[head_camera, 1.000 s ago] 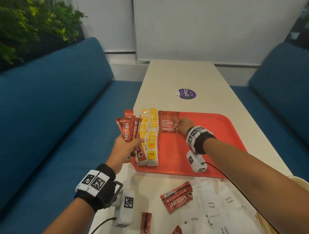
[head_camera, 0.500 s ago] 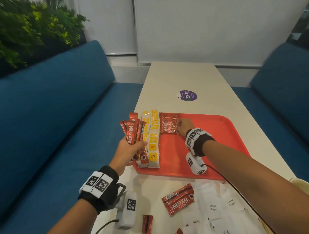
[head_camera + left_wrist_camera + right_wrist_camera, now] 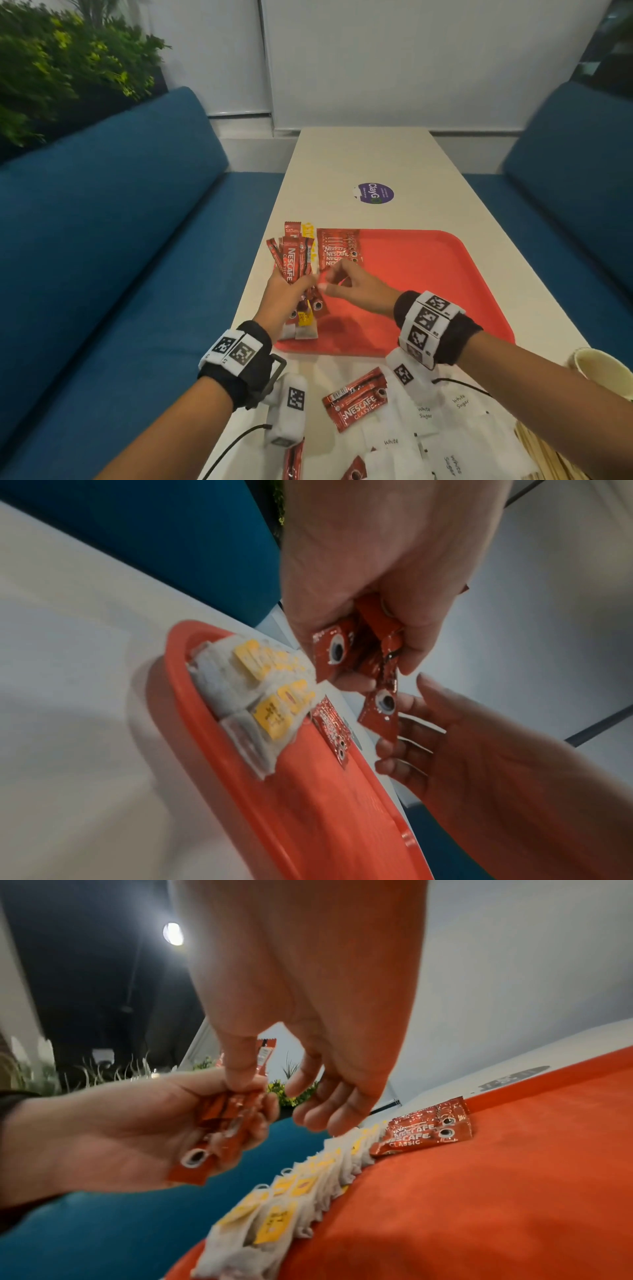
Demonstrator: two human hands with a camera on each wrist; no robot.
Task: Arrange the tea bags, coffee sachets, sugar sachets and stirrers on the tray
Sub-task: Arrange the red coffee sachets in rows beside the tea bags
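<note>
My left hand [image 3: 291, 287] grips a fan of red coffee sachets [image 3: 291, 262] upright over the left edge of the red tray [image 3: 428, 274]. My right hand [image 3: 329, 282] is against that bundle, and its thumb and forefinger pinch one coffee sachet [image 3: 380, 712] that hangs lower than the others. Several coffee sachets [image 3: 337, 250] lie side by side at the tray's far left. White tea bags [image 3: 308, 1185] with yellow tags run in a row along the tray's left edge. In the head view my left hand partly hides them.
On the table in front of the tray lie loose coffee sachets [image 3: 356, 401], white sugar sachets [image 3: 424, 413] and wooden stirrers [image 3: 548, 455]. A paper cup [image 3: 603, 370] stands at the right edge. Blue benches flank the table; a purple sticker [image 3: 375, 193] lies beyond the tray.
My right hand has left the sachets laid on the tray, come back to the bundle in my left hand and pinched one sachet. The left hand has stayed in place.
</note>
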